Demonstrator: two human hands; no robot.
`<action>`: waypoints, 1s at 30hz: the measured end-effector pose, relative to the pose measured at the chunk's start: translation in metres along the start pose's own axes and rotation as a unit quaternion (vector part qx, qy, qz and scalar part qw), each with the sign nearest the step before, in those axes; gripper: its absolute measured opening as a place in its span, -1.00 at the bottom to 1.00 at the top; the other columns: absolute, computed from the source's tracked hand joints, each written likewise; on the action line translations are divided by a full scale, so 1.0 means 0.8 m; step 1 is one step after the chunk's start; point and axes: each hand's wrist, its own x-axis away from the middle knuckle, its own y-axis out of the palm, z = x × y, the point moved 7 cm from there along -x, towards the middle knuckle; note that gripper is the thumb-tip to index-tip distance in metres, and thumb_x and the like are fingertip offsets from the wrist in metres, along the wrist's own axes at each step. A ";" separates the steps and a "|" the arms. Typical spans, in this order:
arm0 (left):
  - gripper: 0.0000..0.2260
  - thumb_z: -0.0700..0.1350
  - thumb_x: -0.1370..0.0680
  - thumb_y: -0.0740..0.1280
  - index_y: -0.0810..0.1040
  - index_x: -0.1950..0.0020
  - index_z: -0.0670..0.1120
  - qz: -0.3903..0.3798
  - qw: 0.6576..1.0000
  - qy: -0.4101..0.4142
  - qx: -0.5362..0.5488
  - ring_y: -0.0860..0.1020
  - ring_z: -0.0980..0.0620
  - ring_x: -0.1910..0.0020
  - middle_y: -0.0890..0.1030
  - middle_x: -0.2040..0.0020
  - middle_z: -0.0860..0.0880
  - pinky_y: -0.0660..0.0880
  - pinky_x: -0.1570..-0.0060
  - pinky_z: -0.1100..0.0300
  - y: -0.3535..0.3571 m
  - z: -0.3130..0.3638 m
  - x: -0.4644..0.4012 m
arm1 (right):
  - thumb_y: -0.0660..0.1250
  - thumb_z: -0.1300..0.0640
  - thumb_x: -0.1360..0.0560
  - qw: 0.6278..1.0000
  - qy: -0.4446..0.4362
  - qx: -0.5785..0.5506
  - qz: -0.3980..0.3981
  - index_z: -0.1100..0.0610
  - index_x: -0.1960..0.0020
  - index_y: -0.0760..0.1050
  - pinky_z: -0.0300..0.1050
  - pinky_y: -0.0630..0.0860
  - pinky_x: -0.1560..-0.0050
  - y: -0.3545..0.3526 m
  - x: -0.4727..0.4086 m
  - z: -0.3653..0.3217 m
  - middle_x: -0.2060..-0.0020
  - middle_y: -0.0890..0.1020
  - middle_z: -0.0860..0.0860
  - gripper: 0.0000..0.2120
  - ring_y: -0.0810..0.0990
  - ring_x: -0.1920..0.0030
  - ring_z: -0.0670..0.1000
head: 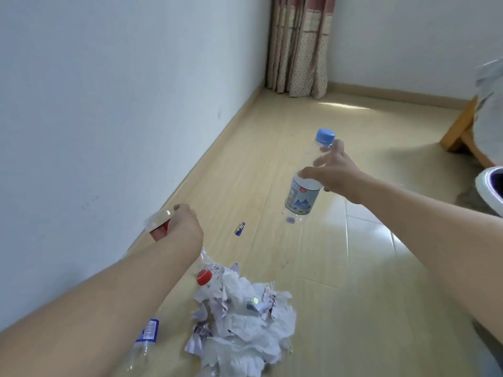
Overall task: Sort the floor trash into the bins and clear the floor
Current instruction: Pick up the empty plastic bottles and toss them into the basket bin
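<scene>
On the wooden floor (340,268) below me lies a heap of crumpled paper (245,317), light and soft, easy to scoop by the handful. My right hand (334,172) pinches a blue-capped water bottle (303,194) at its shoulder; it looks empty, light, slippery. My left hand (185,227) closes on a clear container (158,221). A small battery (240,229) lies beyond.

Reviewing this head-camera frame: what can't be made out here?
- Clear bottle with red label: mostly hidden by the left hand.
- White rimmed object: cut off by the right edge; identity unclear.
- Clear bottle with blue label: partly behind the left forearm.
- Small blue item on the floor: too small to identify.
</scene>
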 end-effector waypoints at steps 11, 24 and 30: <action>-0.22 -0.18 -0.24 0.50 0.18 -0.31 0.23 0.014 0.694 0.112 0.712 0.63 -0.21 -0.07 0.61 -0.14 -0.13 0.57 0.05 -0.10 -0.364 0.069 0.067 | 0.42 0.06 -0.42 0.980 0.062 -0.153 0.111 0.00 -0.33 0.19 0.13 0.60 -0.03 -0.364 0.045 0.165 -0.16 0.42 0.10 -0.42 0.53 -0.07 0.14; -0.51 0.14 -0.51 0.38 0.23 -0.30 0.04 0.272 0.450 0.177 0.832 0.56 -0.02 0.00 0.48 -0.11 -0.09 0.49 0.20 0.18 -0.792 0.145 0.065 | 0.41 0.10 -0.45 0.973 0.068 -0.179 0.130 -0.03 -0.25 0.24 0.20 0.60 -0.01 -0.653 0.065 0.374 -0.13 0.52 0.06 -0.52 0.58 -0.09 0.10; -0.49 -0.15 -0.43 0.45 0.22 -0.24 0.02 0.259 0.438 0.143 0.849 0.49 0.02 0.03 0.43 -0.01 -0.03 0.56 -0.06 -0.09 -0.855 0.183 0.021 | 0.48 0.08 -0.32 0.991 0.069 -0.040 0.104 -0.02 -0.18 0.37 0.00 0.63 0.14 -0.642 0.043 0.409 0.02 0.58 0.06 -0.51 0.61 0.08 0.04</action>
